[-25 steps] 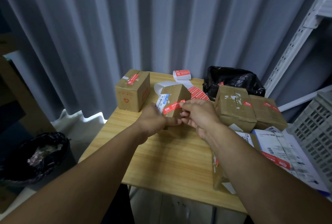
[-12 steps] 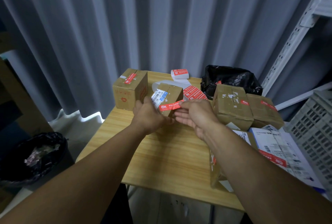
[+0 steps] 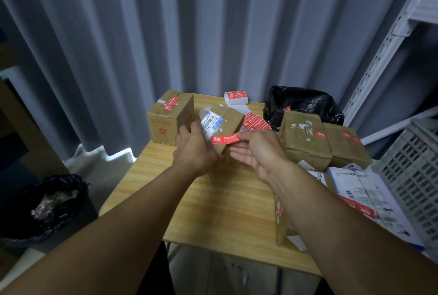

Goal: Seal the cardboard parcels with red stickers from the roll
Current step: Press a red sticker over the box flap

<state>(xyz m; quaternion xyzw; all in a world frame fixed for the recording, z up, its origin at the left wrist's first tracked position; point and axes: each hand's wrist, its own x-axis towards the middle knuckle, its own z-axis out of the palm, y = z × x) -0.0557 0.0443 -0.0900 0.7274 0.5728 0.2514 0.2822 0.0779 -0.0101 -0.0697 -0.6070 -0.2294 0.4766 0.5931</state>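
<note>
You held the small brown cardboard parcel (image 3: 231, 120) with the white shipping label tilted above the far middle of the pale wooden tabletop (image 3: 213, 200), label face up. Your left hand (image 3: 196, 150) gripped it from its near left side, fingers (image 3: 184, 129) curled round it. The red rectangular paper sticker (image 3: 225, 138) lay stretched level across the parcel's near edge. Your right hand (image 3: 258, 152) pinched its right end under the thumb, the other fingers lying nearly straight below it. A second earlier those fingers were bunched against your left hand and the sticker slanted across the parcel's front. Since then your hands had drawn apart and the parcel had tipped further back.

Behind the parcel lay the white roll of red stickers (image 3: 235, 98), and a loose strip of red stickers (image 3: 256, 123) lay just right of the parcel. A taped brown cardboard box (image 3: 169, 117) stood just left of the parcel and two more stickered brown boxes (image 3: 305, 140) to its right. A crumpled black plastic bag (image 3: 301, 105) sat behind those.
</note>
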